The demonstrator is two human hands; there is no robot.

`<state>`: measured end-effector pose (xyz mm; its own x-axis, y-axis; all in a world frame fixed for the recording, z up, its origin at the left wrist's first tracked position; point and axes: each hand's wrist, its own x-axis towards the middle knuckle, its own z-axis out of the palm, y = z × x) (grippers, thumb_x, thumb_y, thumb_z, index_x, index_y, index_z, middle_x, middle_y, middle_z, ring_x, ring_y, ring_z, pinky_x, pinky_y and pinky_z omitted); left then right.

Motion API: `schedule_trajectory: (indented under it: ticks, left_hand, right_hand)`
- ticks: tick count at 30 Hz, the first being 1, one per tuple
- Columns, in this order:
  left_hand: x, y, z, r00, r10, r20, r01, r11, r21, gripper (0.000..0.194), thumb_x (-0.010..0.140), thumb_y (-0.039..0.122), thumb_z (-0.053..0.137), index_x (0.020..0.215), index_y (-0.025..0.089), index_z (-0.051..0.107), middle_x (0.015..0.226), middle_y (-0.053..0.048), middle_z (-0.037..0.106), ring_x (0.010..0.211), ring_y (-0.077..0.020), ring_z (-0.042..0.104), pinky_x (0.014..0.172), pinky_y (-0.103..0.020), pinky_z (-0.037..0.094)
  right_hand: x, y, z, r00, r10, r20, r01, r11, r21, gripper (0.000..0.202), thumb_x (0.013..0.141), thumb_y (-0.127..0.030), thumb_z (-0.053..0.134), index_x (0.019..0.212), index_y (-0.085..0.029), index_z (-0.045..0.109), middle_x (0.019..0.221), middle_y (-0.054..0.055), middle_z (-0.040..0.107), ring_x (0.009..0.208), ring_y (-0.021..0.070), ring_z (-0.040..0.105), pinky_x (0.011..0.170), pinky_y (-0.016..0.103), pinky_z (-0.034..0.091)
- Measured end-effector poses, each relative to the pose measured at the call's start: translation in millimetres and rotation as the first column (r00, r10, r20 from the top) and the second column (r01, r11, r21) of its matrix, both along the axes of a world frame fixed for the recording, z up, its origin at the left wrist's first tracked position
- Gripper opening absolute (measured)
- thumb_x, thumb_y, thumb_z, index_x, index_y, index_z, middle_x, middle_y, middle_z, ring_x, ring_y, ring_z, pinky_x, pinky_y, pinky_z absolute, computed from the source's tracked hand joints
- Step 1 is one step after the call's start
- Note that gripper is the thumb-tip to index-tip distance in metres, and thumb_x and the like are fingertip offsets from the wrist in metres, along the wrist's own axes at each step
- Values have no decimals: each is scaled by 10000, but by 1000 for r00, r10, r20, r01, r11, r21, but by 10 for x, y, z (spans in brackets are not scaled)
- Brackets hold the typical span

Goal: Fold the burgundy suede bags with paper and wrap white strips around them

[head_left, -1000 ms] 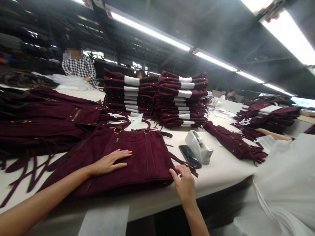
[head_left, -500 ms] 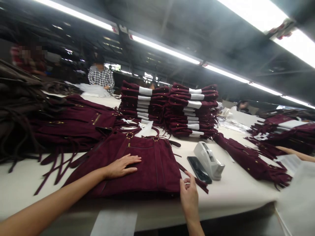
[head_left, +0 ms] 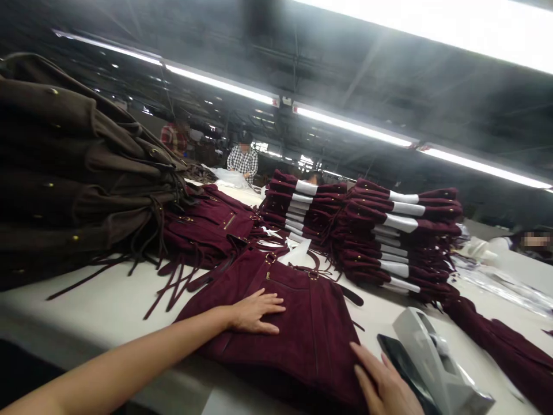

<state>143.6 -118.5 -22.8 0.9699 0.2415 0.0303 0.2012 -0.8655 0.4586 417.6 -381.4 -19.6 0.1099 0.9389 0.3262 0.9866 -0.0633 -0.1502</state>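
Note:
A burgundy suede-like handbag (head_left: 298,323) lies flat at the front of the table. It has brass-coloured rings, a short zip and a handle at its far edge. My left hand (head_left: 257,311) rests palm down on the bag's upper side, open with the fingers stretched. At the bag's right edge is my right hand (head_left: 384,383), its fingers extended and touching the side; the lower part of the hand is cut off by the frame. White paper (head_left: 296,252) sticks up by the handle.
A grey tape dispenser (head_left: 436,351) and a dark phone (head_left: 404,366) stand right of the bag. Behind rise two stacks of paper-banded burgundy bags (head_left: 397,236). Dark brown bags (head_left: 78,184) pile up at left. A person in a checked shirt (head_left: 242,161) works farther back.
My view has turned left, so everything shifts right in the picture. The fingers of my right hand have straightened against the bag's edge. My left hand stays flat on the bag.

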Motion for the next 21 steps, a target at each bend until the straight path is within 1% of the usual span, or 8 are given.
schedule_trajectory:
  ticks: [4, 7, 9, 11, 13, 15, 17, 21]
  left_hand:
    - [1, -6, 30, 999, 7, -32, -7, 1000, -7, 680, 888, 601, 550, 1452, 251, 404, 1547, -83, 309, 1457, -286, 197, 1186, -554, 67]
    - [2, -15, 52, 999, 11, -36, -11, 1000, -4, 668, 893, 597, 547, 1455, 269, 398, 1549, -73, 305, 1458, -280, 194, 1189, -545, 63]
    - [3, -18, 63, 999, 12, -39, -12, 1000, -4, 655, 897, 586, 547, 1454, 277, 398, 1549, -69, 307, 1457, -281, 199, 1189, -543, 68]
    - [-1, -24, 74, 999, 21, -30, -21, 1000, -13, 668, 891, 576, 562, 1457, 263, 395, 1545, -80, 314, 1454, -287, 208, 1187, -548, 75]
    - [-13, -35, 78, 999, 33, -8, -33, 999, -24, 683, 873, 573, 589, 1448, 248, 414, 1535, -94, 334, 1447, -301, 225, 1183, -561, 79]
    - [-33, -47, 69, 999, 41, 12, -41, 999, -31, 685, 854, 579, 608, 1431, 247, 443, 1528, -101, 348, 1441, -313, 238, 1178, -576, 78]
    - [-53, -55, 49, 999, 42, 21, -41, 999, -34, 679, 852, 596, 596, 1423, 256, 455, 1532, -101, 340, 1443, -317, 231, 1174, -584, 73]
    - [-46, -41, 56, 999, 35, 3, -35, 999, -30, 680, 872, 628, 528, 1435, 257, 436, 1536, -116, 330, 1449, -323, 209, 1158, -619, 72]
  right_hand:
    - [-416, 226, 788, 984, -169, -52, 177, 947, 268, 482, 943, -469, 360, 1270, -214, 606, 1310, 71, 595, 1243, 276, 535, 1073, 501, 429]
    - [-509, 500, 928, 984, -161, -75, 177, 920, 349, 581, 955, -522, 310, 1370, -164, 504, 1432, 73, 481, 1357, 240, 403, 1136, 457, 350]
    - [-436, 651, 683, 983, -171, -61, 182, 925, 333, 645, 955, -538, 264, 1415, -123, 443, 1502, 82, 381, 1417, 237, 294, 1176, 459, 263]
    - [-293, 734, 226, 962, -255, -94, 269, 942, 201, 703, 942, -535, 199, 1428, -73, 411, 1518, 121, 339, 1424, 273, 271, 1178, 509, 217]
    - [-120, 758, -285, 904, -372, -209, 372, 927, -41, 751, 927, -533, 179, 1431, -14, 378, 1505, 188, 336, 1392, 299, 335, 1137, 499, 305]
    - [52, 765, -686, 901, -373, -224, 358, 928, -106, 783, 925, -537, 186, 1466, 22, 279, 1527, 194, 284, 1407, 282, 304, 1128, 462, 335]
    - [195, 786, -902, 920, -361, -149, 350, 932, -96, 788, 921, -534, 199, 1474, 26, 255, 1538, 184, 258, 1411, 281, 293, 1115, 457, 358]
    - [302, 858, -972, 922, -380, 71, 386, 907, -165, 745, 909, -518, 253, 1449, -16, 358, 1522, 164, 287, 1380, 322, 346, 1022, 528, 450]
